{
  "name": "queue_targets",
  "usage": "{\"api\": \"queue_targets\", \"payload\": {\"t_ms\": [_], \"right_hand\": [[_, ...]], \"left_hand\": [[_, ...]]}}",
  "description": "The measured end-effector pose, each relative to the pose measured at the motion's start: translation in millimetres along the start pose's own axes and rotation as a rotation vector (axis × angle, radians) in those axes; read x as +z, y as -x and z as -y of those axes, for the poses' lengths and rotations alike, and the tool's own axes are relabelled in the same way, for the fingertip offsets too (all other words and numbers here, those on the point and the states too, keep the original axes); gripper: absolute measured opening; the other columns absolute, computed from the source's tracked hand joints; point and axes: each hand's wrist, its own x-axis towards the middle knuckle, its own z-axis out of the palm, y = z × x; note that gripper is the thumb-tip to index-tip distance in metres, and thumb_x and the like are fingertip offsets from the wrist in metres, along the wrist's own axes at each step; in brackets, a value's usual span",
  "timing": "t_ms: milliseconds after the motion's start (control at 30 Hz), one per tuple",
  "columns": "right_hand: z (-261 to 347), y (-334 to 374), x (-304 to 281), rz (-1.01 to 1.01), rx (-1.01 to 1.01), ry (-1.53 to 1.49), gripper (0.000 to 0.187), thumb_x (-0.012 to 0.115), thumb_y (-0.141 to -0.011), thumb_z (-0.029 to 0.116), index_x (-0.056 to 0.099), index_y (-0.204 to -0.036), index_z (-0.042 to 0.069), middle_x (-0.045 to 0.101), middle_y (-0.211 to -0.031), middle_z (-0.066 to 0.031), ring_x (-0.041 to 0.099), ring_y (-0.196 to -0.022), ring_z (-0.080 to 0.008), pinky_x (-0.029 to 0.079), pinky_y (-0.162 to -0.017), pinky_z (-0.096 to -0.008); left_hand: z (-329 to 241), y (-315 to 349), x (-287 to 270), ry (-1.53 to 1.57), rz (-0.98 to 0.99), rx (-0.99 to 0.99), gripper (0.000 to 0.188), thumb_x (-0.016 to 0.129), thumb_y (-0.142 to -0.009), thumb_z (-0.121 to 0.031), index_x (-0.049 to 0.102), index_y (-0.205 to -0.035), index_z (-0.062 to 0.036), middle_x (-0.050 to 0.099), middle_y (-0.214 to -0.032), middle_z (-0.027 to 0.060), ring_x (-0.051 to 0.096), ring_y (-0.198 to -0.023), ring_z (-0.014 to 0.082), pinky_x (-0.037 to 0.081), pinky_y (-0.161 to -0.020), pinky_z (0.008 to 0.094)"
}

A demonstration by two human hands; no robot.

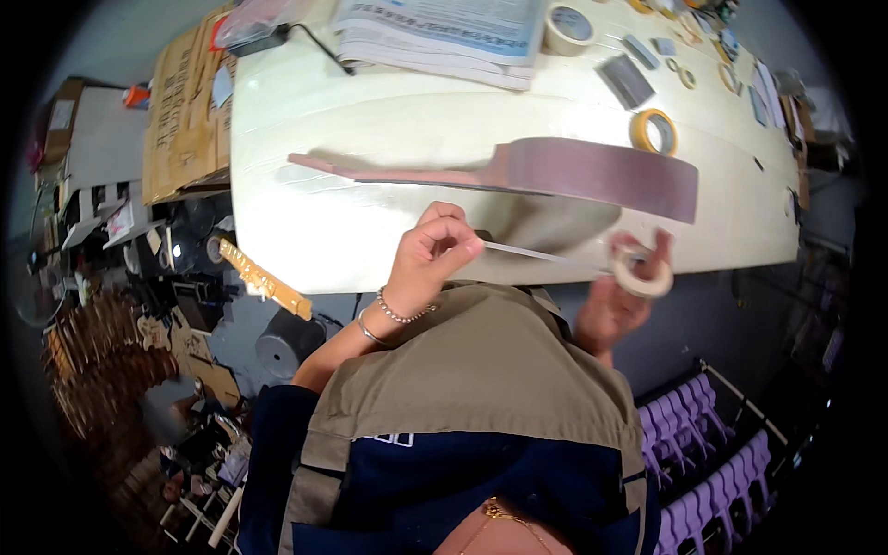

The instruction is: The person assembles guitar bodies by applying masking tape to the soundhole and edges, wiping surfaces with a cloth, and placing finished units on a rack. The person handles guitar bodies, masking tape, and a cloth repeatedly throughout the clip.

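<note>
My left hand (pixel 431 253) pinches the free end of a narrow pale strip of masking tape (pixel 546 256) between thumb and fingers. The strip runs stretched across to a masking tape roll (pixel 655 283), which my right hand (pixel 612 313) grips; that hand is somewhat blurred. Just beyond both hands, an unfinished guitar (pixel 601 174) lies on the table (pixel 324 245), its curved purple-brown side facing me. Its neck (pixel 416 175) points left. Neither hand touches the guitar.
Beyond the guitar are a yellow tape roll (pixel 654 131), a grey block (pixel 625 80), a white roll (pixel 568 30) and newspapers (pixel 435 42). Amber tape strips (pixel 266 277) hang off the left edge, near a dark stool (pixel 289 340). Purple guitar-shaped pieces (pixel 712 490) stand racked at lower right.
</note>
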Motion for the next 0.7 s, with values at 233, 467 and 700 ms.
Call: {"api": "queue_targets", "payload": {"t_ms": [233,467,700], "right_hand": [[-53.3,-58.1,-111.0,-0.232,0.339,0.253,0.062,0.055,-0.090,0.002,0.023,-0.143,0.002,0.038,-0.137,-0.0190,0.040,-0.126,-0.0248,0.034,-0.104,-0.0343],[-87.4,-59.7,-118.5,-0.244,0.373,0.116,0.069,0.053,-0.092,0.004,0.010,-0.146,0.004,0.043,-0.130,-0.0180,0.047,-0.119,-0.0228,0.041,-0.101,-0.0346],[-98.8,-52.9,-128.0,-0.235,0.318,0.066,0.066,0.052,-0.092,0.004,0.012,-0.145,0.005,0.049,-0.124,-0.0169,0.051,-0.115,-0.0234,0.042,-0.101,-0.0373]], "left_hand": [[46.0,-20.6,-178.1,-0.014,-0.411,-0.111,0.013,0.066,-0.084,-0.011,0.065,-0.091,-0.0002,0.059,-0.095,0.0013,0.052,-0.089,0.0093,0.041,-0.085,0.0241],[31.6,-43.7,-180.8,-0.129,-0.343,-0.292,0.015,0.064,-0.085,-0.009,0.063,-0.094,0.0028,0.065,-0.091,0.0068,0.063,-0.085,0.0142,0.052,-0.081,0.0276],[30.7,-45.1,-181.7,-0.159,-0.344,-0.308,0.015,0.066,-0.083,-0.009,0.063,-0.092,0.0033,0.066,-0.088,0.0068,0.063,-0.082,0.0136,0.052,-0.080,0.0261]]}}
